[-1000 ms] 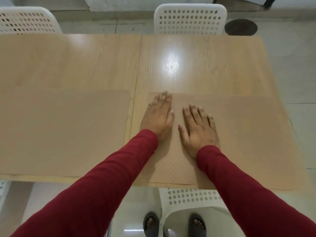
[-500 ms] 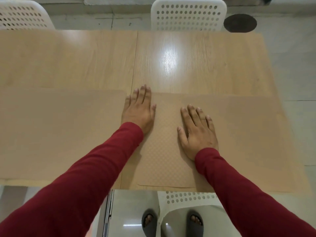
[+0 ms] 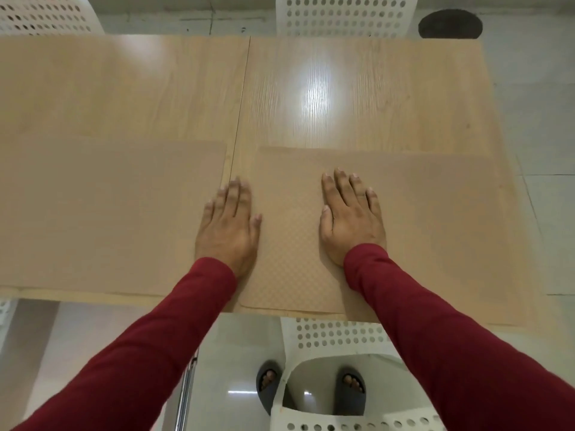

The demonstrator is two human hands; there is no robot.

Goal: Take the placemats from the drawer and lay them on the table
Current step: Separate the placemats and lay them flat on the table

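The right mat (image 3: 420, 231) lies flat on the table (image 3: 357, 98), along its near edge, with its left edge just right of the table's centre seam. My right hand (image 3: 351, 222) rests palm down on it, fingers straight and slightly spread, gripping nothing. My left hand (image 3: 228, 228) lies flat too, fingers straight and together, across the gap between the two mats; its thumb side touches the right mat's left edge and its outer side sits over the left mat (image 3: 102, 213). The left mat lies flat on the other half of the table, also by the near edge. Both my sleeves are red. White perforated chairs (image 3: 345, 15) stand at the far side, and another chair (image 3: 336, 337) sits below me beside my sandalled feet (image 3: 269, 384).
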